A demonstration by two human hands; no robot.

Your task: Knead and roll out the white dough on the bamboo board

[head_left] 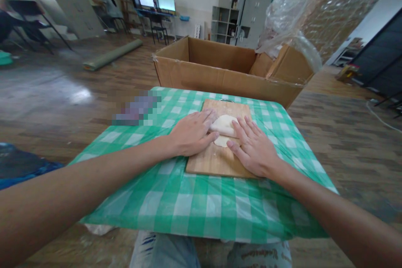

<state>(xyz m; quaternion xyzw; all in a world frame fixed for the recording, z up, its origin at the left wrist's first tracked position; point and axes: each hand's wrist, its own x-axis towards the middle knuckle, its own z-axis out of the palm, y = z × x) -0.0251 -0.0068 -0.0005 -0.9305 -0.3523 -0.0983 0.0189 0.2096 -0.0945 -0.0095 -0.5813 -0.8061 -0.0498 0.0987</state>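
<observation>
A pale lump of dough (pixel 223 127) lies on a wooden cutting board (pixel 216 161), which rests on a small table covered with a green-and-white checked cloth (pixel 176 201). My left hand (pixel 193 132) lies flat on the board's left side, fingers stretched out and touching the dough's left edge. My right hand (pixel 254 148) lies flat on the right side, fingers spread, its fingertips on the dough's right and lower edge. Neither hand grips anything.
A large open cardboard box (pixel 220 73) stands right behind the table, with a plastic-wrapped panel (pixel 326 12) sticking up at its right. A rolled mat (pixel 111 54) lies on the wooden floor at left. A person sits at a desk with monitors (pixel 155 2) far back.
</observation>
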